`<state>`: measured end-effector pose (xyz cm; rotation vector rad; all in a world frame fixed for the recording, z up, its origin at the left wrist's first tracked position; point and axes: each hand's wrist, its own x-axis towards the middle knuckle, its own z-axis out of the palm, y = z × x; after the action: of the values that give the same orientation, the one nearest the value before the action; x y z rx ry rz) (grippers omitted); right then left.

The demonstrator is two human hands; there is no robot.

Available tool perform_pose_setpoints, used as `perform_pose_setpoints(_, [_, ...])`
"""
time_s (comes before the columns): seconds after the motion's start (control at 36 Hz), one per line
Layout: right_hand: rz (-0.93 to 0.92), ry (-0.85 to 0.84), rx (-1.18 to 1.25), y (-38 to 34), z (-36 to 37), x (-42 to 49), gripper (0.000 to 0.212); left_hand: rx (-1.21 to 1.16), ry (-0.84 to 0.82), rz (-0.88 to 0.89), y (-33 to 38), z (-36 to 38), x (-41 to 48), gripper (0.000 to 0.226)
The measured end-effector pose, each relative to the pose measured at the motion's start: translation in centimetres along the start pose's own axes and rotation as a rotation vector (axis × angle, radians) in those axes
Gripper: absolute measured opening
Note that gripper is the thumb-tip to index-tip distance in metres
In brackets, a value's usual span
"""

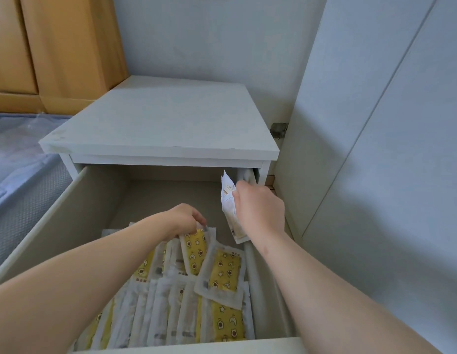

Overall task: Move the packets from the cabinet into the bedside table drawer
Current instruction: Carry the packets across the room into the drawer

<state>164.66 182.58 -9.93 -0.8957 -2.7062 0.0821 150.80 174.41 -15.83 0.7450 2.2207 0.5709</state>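
Head view: the drawer stands wide open, its rear floor bare and its front half packed with yellow, star-patterned packets in white wrappers. The left hand pinches the top edge of one yellow packet on the pile. The right hand grips white packets upright beside the drawer's right wall.
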Motion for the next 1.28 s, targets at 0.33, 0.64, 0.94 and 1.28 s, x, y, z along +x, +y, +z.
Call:
perform_pose_setpoints(0.33, [-0.061,0.004,-0.002,0.2,0.0,-0.2,0.018,0.950,0.068,0.398,0.7,3.0,-0.1,0.045])
perform_pose_setpoints(0.64, [-0.021,0.017,0.044,0.3,0.3,-0.2,0.014,0.957,-0.199,0.483,-1.4,6.4,-1.9,0.082])
perform_pose_setpoints(0.94, [-0.021,0.032,0.063,0.5,0.5,-0.3,0.012,0.937,-0.150,0.386,-1.2,6.7,-2.1,0.110])
perform_pose_setpoints(1.28, [-0.031,0.045,0.048,0.5,0.6,-0.6,0.014,0.850,-0.072,0.277,-1.5,6.7,-2.2,0.100])
